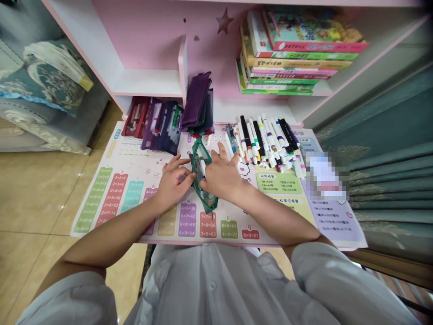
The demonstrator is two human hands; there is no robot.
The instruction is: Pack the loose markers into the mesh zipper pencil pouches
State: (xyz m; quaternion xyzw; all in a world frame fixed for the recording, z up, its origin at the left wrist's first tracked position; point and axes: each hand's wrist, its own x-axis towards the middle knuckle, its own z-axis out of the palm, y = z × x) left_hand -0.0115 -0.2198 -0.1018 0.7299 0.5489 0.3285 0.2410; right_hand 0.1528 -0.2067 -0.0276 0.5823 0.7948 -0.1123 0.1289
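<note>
L hand (174,181) & R hand (220,176) both at green mesh pouch (203,175), which lies on times-table mat (126,155) between them, long axis pointing away from person, pens visible inside. L fingers spread, thumb side at pouch's left edge; R hand partly open, palm down, against right edge. Firmness of either grip: can't tell. Loose markers (267,141) lie in a row just right of R hand; navy mesh pouch (163,129) w/ pens & stacked purple pouches (198,101) beyond.

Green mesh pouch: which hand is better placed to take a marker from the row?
Right, probably: the right hand lies nearest the markers; the left hand sits beyond the green mesh pouch.
</note>
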